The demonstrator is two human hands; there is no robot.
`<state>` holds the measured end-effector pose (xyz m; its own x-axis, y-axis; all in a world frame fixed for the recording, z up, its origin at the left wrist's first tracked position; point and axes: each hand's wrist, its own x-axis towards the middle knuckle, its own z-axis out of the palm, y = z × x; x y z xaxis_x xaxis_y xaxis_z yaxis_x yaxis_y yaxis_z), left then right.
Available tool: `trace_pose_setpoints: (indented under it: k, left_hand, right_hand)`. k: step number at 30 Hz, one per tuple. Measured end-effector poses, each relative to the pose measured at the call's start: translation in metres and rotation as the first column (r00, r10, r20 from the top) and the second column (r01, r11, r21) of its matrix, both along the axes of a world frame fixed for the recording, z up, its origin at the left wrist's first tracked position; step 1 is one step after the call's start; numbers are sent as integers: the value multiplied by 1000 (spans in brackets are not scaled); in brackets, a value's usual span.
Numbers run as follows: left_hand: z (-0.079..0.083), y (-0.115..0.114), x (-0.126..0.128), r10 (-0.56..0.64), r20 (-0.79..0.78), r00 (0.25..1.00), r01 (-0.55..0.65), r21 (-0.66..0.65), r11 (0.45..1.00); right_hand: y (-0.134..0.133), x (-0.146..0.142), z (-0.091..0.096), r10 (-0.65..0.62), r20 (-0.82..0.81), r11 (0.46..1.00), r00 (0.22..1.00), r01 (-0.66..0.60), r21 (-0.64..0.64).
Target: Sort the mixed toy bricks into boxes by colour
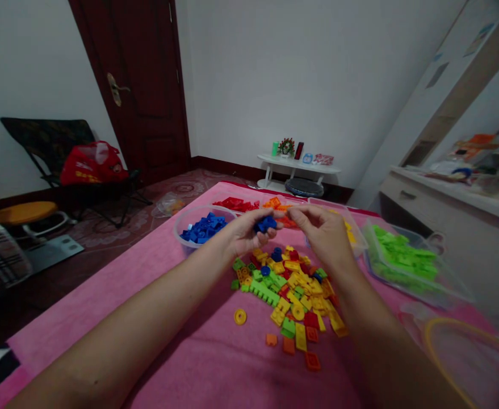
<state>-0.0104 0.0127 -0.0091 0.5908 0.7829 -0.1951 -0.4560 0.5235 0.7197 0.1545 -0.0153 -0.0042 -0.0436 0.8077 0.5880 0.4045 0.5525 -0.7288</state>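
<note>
My left hand (244, 234) is curled around several blue bricks (266, 223), held above the pink blanket (147, 318). My right hand (323, 230) is just to the right of it, fingers bent and pinched together close to the blue bricks; what it holds, if anything, is hidden. Below both hands lies a loose pile of mixed bricks (294, 292) in yellow, green, red, orange and blue. A clear bowl of blue bricks (202, 227) stands left of my left hand.
Behind the hands are clear containers of red bricks (236, 203), orange bricks (275, 203) and, at right, green bricks (402, 258). A single yellow round piece (240, 316) lies apart. A yellow-rimmed container (470, 358) sits at lower right. A folding chair, door and small white table stand beyond.
</note>
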Motion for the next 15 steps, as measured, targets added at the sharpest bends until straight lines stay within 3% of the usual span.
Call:
trace_pose_setpoints:
  k: [2,4,6,7,9,11,13,15]
  left_hand:
    - [16,4,-19,139,-122,983,-109,228,967]
    - [29,9,-43,372,-260,891,-209,494,844]
    - [36,14,-68,603,-439,666,-170,698,696]
    - [38,16,-80,667,-527,527,-83,749,657]
    - [38,20,-98,676,-688,264,157,722,674]
    - [37,22,-106,657,-753,38,348,627,697]
    - [36,21,-103,670,-738,-83,465,566,681]
    - [36,16,-91,716,-693,-90,525,577,625]
  right_hand:
    - [0,4,1,-29,14,999,999,29,17]
    - [1,5,1,-40,38,999,998,40,10]
    - [1,4,-1,-44,67,999,997,44,1]
    - [1,3,-3,-45,87,999,995,45,-1]
    - [3,1,-7,-52,150,999,987,53,-6]
    - [6,1,-14,-60,251,997,966,68,-25]
    - [9,2,-23,-47,381,995,924,76,-61]
    - [14,5,-35,-15,516,992,856,78,-102]
